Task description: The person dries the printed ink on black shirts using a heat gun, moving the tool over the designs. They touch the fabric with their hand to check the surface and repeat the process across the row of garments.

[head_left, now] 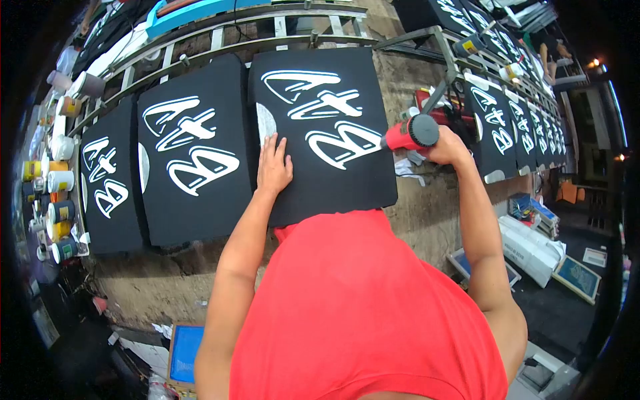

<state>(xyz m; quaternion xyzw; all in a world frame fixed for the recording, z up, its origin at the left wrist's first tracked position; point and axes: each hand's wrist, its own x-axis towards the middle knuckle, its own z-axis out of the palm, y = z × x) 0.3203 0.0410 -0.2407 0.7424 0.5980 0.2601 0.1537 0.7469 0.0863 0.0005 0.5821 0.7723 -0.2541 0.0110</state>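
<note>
My left hand [274,167] lies flat, fingers spread, on the left part of a black fabric panel [313,193] with white lettering, just below a pale grey curved patch [265,123]. Gripped in my right hand [448,147] is a red heat gun [402,135] with a dark round rear cap. Its nozzle points left, over the panel's right edge, close to the end of the white lettering [343,143]. My right fingers are partly hidden behind the tool.
More black panels with white lettering [190,143] stand to the left, and others [493,120] on the right. A metal rail [217,39] runs behind them. Paint jars [61,181] crowd the far left. A crumpled white cloth [408,171] lies below the heat gun.
</note>
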